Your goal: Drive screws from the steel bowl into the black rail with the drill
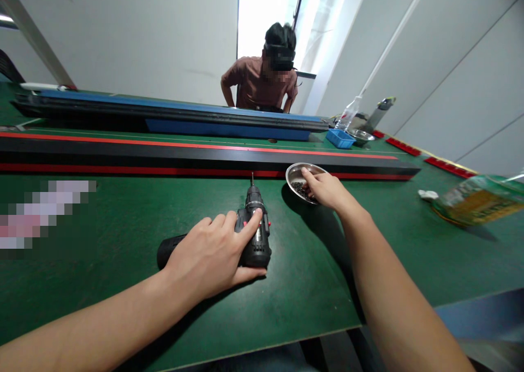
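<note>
My left hand [213, 246] is wrapped around a black cordless drill [257, 241] that lies on its side on the green table. The drill's bit points away from me, toward a long black bar with red stripes [196, 156]. A round metal bowl [291, 177] holding small dark pieces, which look like screws, stands near that bar. Into this bowl reaches my right hand [321, 187], its fingers bent down among the pieces. Whether anything is pinched between those fingertips is hidden.
Behind the striped bar lies a long blue and black piece [184, 107]. A blue basket [340, 138], a second metal bowl [362, 136] and a clear bottle [350, 112] stand at the back right. A green and yellow container [478, 200] sits at right. Across the table is another person [262, 80].
</note>
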Demonstrator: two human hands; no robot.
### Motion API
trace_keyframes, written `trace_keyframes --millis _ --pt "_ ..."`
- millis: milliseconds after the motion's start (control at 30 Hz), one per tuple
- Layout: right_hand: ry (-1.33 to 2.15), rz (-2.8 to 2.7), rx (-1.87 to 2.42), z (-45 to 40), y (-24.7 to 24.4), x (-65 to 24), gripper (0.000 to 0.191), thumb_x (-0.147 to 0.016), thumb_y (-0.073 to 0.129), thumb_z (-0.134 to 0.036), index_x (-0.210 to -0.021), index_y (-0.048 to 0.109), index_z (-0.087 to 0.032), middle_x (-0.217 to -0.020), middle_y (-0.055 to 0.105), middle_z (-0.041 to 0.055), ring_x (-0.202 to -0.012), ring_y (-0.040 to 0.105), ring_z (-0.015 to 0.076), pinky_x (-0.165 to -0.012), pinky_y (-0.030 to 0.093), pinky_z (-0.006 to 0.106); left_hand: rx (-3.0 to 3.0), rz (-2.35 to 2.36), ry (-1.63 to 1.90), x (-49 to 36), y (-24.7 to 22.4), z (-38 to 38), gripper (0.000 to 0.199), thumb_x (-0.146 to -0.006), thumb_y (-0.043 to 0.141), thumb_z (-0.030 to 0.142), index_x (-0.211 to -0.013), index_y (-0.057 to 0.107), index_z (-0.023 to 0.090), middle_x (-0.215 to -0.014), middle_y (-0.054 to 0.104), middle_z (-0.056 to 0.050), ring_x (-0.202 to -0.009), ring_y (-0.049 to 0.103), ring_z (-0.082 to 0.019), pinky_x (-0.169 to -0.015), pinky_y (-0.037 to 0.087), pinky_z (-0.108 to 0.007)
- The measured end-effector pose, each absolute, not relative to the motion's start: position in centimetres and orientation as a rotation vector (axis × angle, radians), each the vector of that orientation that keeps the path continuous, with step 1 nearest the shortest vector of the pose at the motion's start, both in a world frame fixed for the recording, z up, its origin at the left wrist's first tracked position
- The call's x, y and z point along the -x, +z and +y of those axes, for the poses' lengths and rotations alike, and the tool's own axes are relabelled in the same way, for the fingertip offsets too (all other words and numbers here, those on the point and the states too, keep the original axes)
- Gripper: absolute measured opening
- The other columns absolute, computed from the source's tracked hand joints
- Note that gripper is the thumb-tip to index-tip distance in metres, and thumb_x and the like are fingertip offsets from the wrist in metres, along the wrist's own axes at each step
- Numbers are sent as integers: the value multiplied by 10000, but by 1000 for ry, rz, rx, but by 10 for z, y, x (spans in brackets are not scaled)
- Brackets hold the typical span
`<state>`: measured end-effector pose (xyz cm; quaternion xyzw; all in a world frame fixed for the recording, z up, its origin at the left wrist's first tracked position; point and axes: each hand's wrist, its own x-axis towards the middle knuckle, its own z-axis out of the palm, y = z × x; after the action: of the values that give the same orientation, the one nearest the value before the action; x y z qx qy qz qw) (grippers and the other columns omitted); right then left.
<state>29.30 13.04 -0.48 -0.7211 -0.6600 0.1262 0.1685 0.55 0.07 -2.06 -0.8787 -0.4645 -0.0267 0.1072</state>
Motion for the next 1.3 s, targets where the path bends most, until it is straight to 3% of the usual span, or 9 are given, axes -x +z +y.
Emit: trace_keyframes --millis 300,467,733,967,1300 --pt "285 -1901 2110 128 -2 -294 648 -1023 340 -601 -883 790 -156 -981 770 170 -1009 710 300 -888 506 344 2579 -1364 -72 -6 -20 0 952 -868 413 815 -1620 257 252 -1065 638 -124 -915 620 -293 -767 454 -389" --pt "338 -1940 2088 128 -2 -292 663 -1028 336 -595 -820 780 -148 -917 775 160 -957 722 278 -889 513 326 2592 -1367 -78 -6 -18 -1 932 -877 415 803 -1615 279 251 -1062 641 -127 -913 622 -298 -767 461 -397" --pt "424 -1826 2050 131 -2 -296 660 -1021 356 -606 -894 794 -129 -826 770 137 -830 730 252 -804 525 302 2588 -1372 -80 -5 -18 -1 930 -877 421 800 -1615 278 253 -1058 643 -126 -910 624 -294 -771 461 -392" --pt "355 -1892 2063 129 -1 -293 619 -1024 368 -577 -886 796 -152 -888 774 141 -918 725 267 -877 505 322 2586 -1358 -86 -6 -18 -1 933 -878 422 799 -1615 280 244 -1064 641 -128 -912 627 -309 -767 474 -410" --pt "367 -1765 2093 130 0 -297 655 -1012 361 -618 -893 797 -145 -849 770 145 -838 726 269 -802 515 318 2583 -1367 -90 -6 -19 -2 932 -880 412 799 -1618 271 248 -1066 644 -132 -923 627 -310 -775 477 -413"
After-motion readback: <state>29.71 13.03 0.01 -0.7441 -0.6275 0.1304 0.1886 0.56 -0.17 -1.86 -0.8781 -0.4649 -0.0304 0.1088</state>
